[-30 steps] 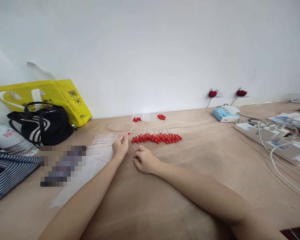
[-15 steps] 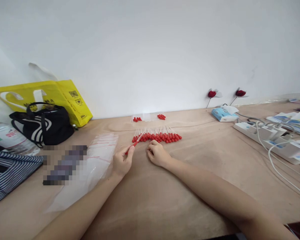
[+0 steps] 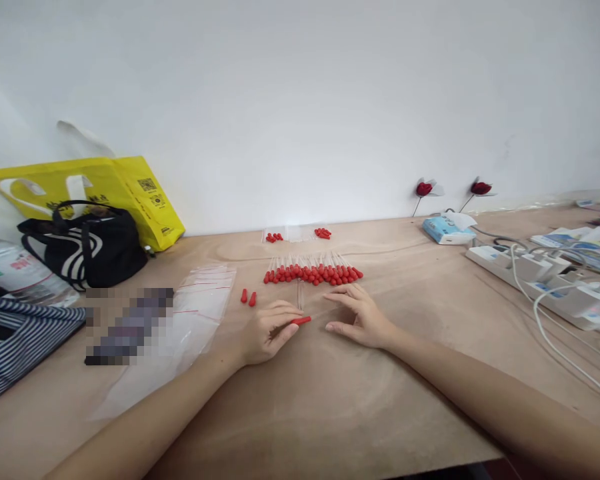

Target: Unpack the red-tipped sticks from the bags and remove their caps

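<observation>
**Q:** What is in your left hand [image 3: 267, 331]?
**A:** You pinch a red cap [image 3: 301, 321] in your fingertips, fingers curled, low on the counter [image 3: 330, 400].
**Q:** And your right hand [image 3: 361, 317]?
**A:** Open, fingers spread, palm down on the counter, holding nothing, just right of the cap.
**Q:** What else?
**A:** A bare clear tube [image 3: 300, 294] lies just beyond your hands, with the row of capped tubes [image 3: 313, 273] at its far end. Two loose caps [image 3: 248, 297] lie left, beside clear bags [image 3: 203, 300].
</observation>
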### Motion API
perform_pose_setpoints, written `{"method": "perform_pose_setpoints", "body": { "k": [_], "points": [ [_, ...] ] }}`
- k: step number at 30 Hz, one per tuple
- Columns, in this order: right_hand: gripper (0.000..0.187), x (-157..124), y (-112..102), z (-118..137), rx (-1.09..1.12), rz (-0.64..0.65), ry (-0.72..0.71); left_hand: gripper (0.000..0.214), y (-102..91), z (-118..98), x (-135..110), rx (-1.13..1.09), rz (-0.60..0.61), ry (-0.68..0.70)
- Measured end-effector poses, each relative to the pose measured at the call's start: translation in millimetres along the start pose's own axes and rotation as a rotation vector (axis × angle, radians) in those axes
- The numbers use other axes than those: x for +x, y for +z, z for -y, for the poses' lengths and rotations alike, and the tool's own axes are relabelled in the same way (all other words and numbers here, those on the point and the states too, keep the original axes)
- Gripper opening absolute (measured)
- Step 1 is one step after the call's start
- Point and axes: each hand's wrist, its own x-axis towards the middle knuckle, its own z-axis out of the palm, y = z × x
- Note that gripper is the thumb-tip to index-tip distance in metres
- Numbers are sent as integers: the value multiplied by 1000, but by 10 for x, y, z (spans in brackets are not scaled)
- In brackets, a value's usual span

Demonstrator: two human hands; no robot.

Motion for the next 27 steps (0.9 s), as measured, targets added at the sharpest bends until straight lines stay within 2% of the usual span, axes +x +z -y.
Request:
{"method": "perform_pose_setpoints", "body": {
  "k": [3, 5, 10, 13, 16, 20, 24, 27],
  "points": [
    [28, 6, 27, 22, -92, 82, -60, 25, 27, -34, -18, 14, 80, 3],
    [19, 17, 55, 36, -118, 132, -84, 24, 33, -51, -37, 32, 91, -9],
    [13, 39, 88, 103, -97, 147, -110, 24, 53, -115, -54, 113, 105, -89],
    [11, 43, 98, 154, -97, 150, -132, 20, 113, -127, -57, 126, 84, -111],
    [11, 38, 108, 186, -108, 149, -164, 17, 191, -94, -78, 131, -4, -95],
    [25, 30, 137, 192, -140, 143, -196, 17, 249, -50, -89, 168, -117, -23],
    [23, 19, 170, 180, -127, 136, -180, 16, 251, -62, -67, 219, -136, 59],
    [21, 4, 174, 181, -98, 127, -191, 12, 240, -79, -66, 238, -113, 61]
  ]
}}
